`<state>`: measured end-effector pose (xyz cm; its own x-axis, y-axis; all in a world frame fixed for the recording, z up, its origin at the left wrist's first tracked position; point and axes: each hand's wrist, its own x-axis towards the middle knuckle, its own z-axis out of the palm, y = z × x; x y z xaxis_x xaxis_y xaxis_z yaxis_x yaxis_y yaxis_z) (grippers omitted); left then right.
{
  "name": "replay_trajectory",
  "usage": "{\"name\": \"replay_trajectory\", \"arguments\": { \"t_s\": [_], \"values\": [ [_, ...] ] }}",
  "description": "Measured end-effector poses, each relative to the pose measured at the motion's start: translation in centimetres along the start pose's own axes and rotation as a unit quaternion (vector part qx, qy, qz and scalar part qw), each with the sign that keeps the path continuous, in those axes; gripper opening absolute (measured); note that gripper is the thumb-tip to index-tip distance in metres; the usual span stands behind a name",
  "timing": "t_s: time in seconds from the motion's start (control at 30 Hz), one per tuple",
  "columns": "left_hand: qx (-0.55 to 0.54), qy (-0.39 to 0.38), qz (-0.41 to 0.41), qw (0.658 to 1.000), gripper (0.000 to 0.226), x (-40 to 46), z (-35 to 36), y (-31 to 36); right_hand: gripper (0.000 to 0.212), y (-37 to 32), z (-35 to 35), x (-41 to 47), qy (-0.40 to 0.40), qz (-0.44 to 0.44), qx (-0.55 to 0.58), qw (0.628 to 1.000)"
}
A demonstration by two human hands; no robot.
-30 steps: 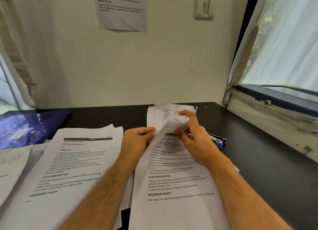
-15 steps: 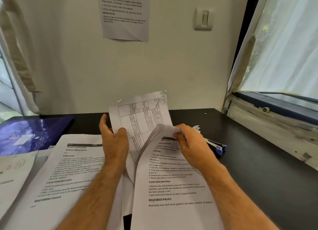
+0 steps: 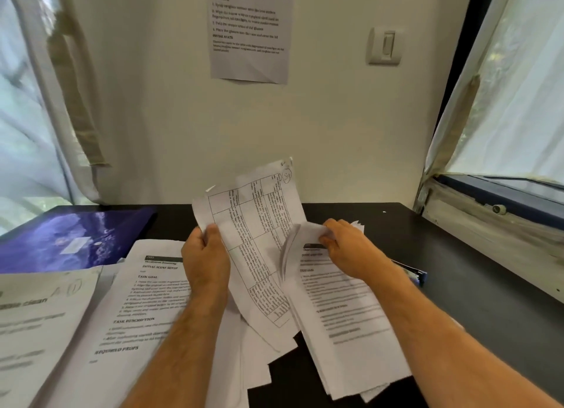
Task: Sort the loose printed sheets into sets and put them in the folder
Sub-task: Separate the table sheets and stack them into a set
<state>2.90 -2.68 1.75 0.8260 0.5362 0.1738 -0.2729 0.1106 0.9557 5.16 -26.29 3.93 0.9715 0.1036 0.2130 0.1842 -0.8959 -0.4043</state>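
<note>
The left hand (image 3: 205,262) grips the left edge of a sheet printed with a table (image 3: 259,246), thumb curled over the front of the paper and fingers behind it, so the sheet stands lifted and tilted off the desk, its top corner reaching up against the wall. Just to the right, the right hand (image 3: 346,250) pinches the curled-up top edge of the upper page of a stack of printed sheets (image 3: 345,316), fingertips pressed together on the paper while the rest of the stack lies flat on the black desk (image 3: 457,285), angled toward the near right. The lifted sheet's lower edge overlaps the left side of this stack. To the left of the left forearm lies another pile of printed sheets (image 3: 137,310), and nearer the left edge a further sheet with blurred large print (image 3: 39,316). Far left on the desk rests the purple folder (image 3: 70,236), closed and flat. Behind the right wrist a blue object (image 3: 413,275) pokes out, too hidden to identify. On the wall a printed notice (image 3: 250,32) hangs, with a light switch (image 3: 385,47) to its right.
</note>
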Motion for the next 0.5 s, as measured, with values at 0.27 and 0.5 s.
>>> {"name": "replay_trajectory", "arguments": {
  "t_s": [0.27,0.5],
  "values": [
    [-0.005,0.001,-0.01,1.0,0.02,0.3,-0.3,-0.2,0.068,-3.7,1.4,0.2,0.111,-0.06,0.093,0.988],
    [0.039,-0.049,0.08,0.995,0.018,0.1,-0.3,0.5,0.066,-8.7,-0.6,1.5,0.212,-0.207,0.127,0.947]
  ]
}}
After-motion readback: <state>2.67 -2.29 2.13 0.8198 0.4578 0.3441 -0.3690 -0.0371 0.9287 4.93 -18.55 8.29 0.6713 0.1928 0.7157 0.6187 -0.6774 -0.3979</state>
